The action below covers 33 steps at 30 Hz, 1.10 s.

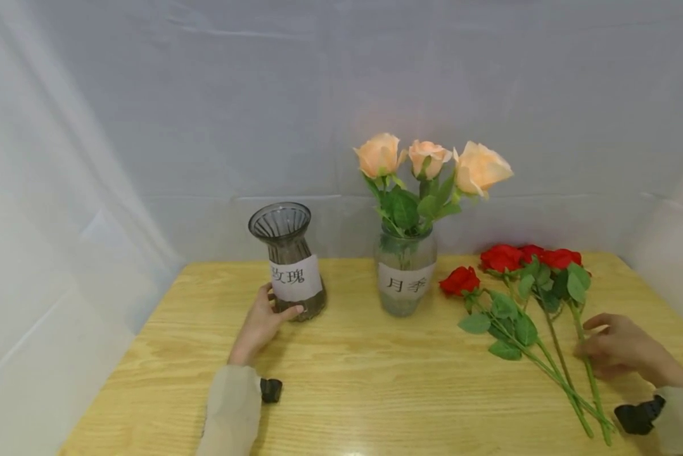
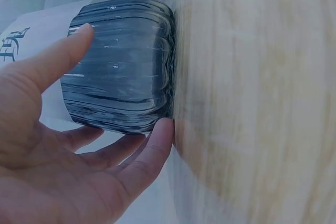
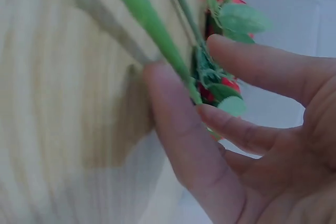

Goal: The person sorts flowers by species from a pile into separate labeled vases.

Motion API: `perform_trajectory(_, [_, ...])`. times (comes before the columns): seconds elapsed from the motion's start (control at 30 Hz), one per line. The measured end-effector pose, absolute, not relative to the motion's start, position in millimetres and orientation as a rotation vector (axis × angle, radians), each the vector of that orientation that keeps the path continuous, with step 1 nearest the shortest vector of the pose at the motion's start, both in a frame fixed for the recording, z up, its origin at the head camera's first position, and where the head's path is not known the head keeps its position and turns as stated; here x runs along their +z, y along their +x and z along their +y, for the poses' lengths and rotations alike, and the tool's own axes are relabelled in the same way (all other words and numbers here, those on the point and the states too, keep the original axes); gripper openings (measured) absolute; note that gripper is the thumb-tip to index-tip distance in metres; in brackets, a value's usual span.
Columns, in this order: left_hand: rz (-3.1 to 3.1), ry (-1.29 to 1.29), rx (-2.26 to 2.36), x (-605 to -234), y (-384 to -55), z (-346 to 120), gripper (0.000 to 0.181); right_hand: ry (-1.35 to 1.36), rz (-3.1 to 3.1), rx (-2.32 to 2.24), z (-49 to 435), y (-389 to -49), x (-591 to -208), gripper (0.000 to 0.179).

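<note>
My left hand (image 1: 264, 323) grips the lower part of a dark grey ribbed glass vase (image 1: 287, 250), thumb in front and fingers on the left side and behind. In the left wrist view the vase's base (image 2: 157, 66) stands right at the wooden tabletop. A white paper label (image 1: 297, 278) with black characters wraps its body. My right hand (image 1: 623, 348) is at the rightmost stem (image 1: 592, 380) of several red roses (image 1: 501, 258) lying on the table. Seen from the right wrist, its fingers are spread around the green stem (image 3: 152, 24), not closed on it.
A clear glass vase (image 1: 401, 304) with a white label stands at the table's back middle, holding three peach roses (image 1: 427, 158). Behind the wooden table (image 1: 376, 380) hangs a pale sheet (image 1: 233, 126). The red roses' stems cross near the front right.
</note>
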<state>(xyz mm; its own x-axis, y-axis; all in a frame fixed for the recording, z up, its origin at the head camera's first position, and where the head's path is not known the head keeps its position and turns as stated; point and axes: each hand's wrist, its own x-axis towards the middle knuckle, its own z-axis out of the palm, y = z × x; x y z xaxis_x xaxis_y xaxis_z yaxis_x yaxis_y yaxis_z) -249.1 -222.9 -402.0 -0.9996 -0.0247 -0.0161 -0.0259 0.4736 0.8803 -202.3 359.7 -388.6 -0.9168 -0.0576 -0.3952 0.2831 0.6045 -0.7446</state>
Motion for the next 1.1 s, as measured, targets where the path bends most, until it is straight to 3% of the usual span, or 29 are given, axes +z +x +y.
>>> perform_trajectory(0.47, [2.678,-0.048,1.631,-399.3,-246.8,-220.9,0.085,0.211,2.570,-1.248,354.1,-202.8,-385.6,0.072])
perform_trajectory(0.83, [2.702,-0.004,1.657,-401.4,-245.1,-223.4,0.091,0.114,2.777,-1.321,365.0,-198.8,-369.8,0.053])
perform_trajectory(1.1, [2.671,-0.033,1.637,-399.4,-245.8,-223.5,0.086,0.150,2.838,-1.396,366.9,-200.6,-363.7,0.055])
